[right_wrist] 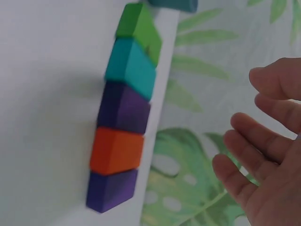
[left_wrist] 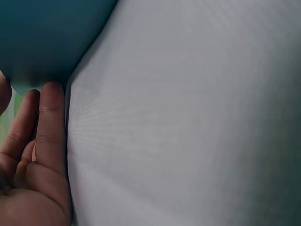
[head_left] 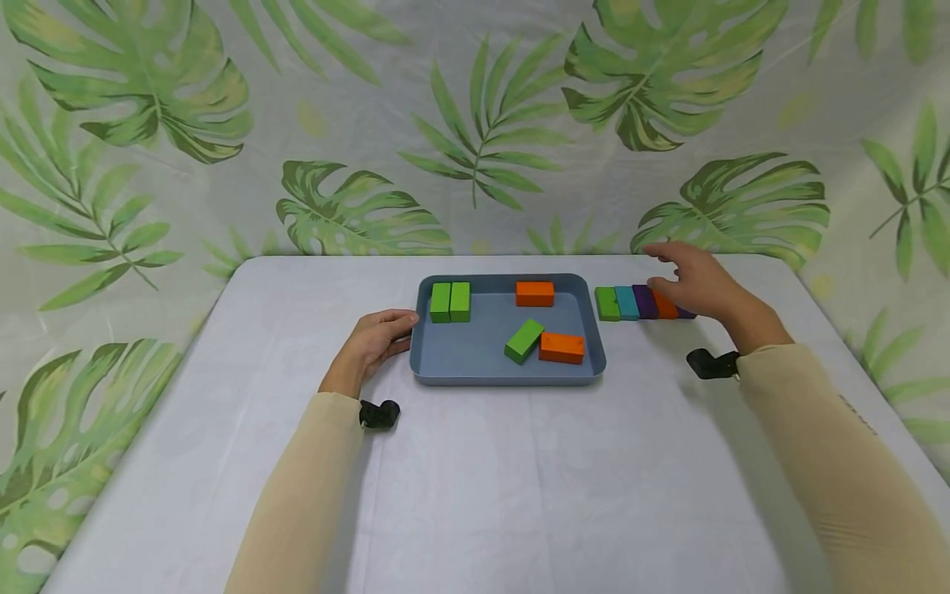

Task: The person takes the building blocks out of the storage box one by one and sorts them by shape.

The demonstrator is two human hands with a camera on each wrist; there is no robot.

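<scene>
A grey-blue tray [head_left: 475,359] lies on the white table. Inside it, two green blocks [head_left: 450,302] stand side by side at the back left, an orange block [head_left: 534,294] is at the back right, and a tilted green block [head_left: 524,341] lies beside another orange block [head_left: 562,348]. My left hand [head_left: 373,338] touches the tray's left side, its fingers [left_wrist: 51,117] extended against the wall in the left wrist view. Above the right end of a row of blocks, my right hand [head_left: 696,280] hovers with spread fingers, holding nothing. The row runs green [right_wrist: 141,33], turquoise [right_wrist: 131,68], purple [right_wrist: 124,108], orange [right_wrist: 116,149], purple [right_wrist: 112,189].
The white tablecloth [head_left: 475,478] spreads in front of the tray. Behind the table's far edge hangs a leaf-patterned cloth [head_left: 505,206]. Small black wrist cameras [head_left: 380,415] sit at both sleeve cuffs.
</scene>
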